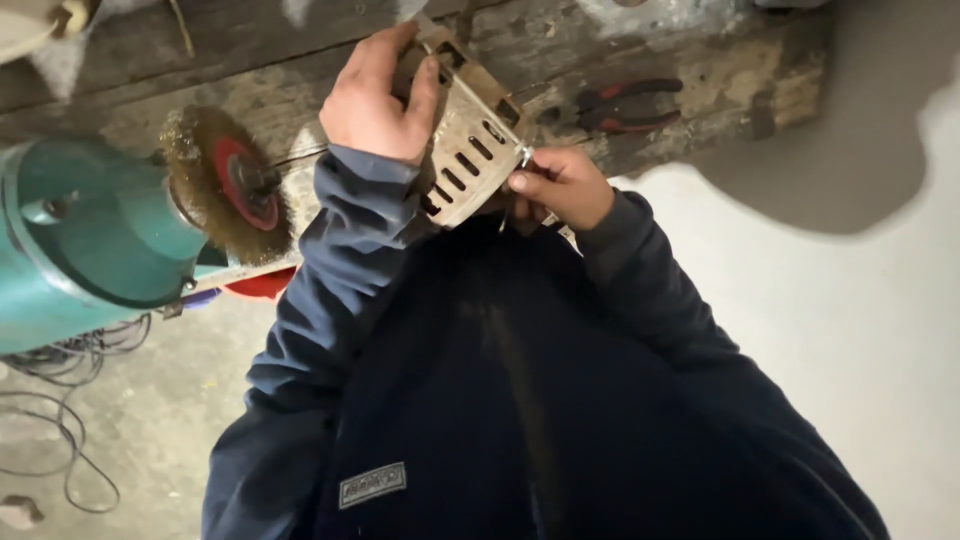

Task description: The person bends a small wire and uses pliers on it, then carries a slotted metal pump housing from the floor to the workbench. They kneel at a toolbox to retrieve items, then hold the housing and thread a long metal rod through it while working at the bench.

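My left hand [375,98] grips the upper edge of a worn, pale metal housing [467,150] with a row of slots in its side. I hold it tilted close to my chest, above a rough wooden bench [640,45]. Pinched fingers of my right hand [562,185] press at the housing's lower right corner, where a small metal piece [524,157] sticks out; what it holds there is too small to make out. Dark blue sleeves cover both arms.
A teal bench grinder [85,235] with a round wire brush wheel [225,183] stands at the left, close to my left elbow. Red-handled pliers [625,105] lie on the bench to the right. Loose cables [60,420] trail on the concrete floor at lower left.
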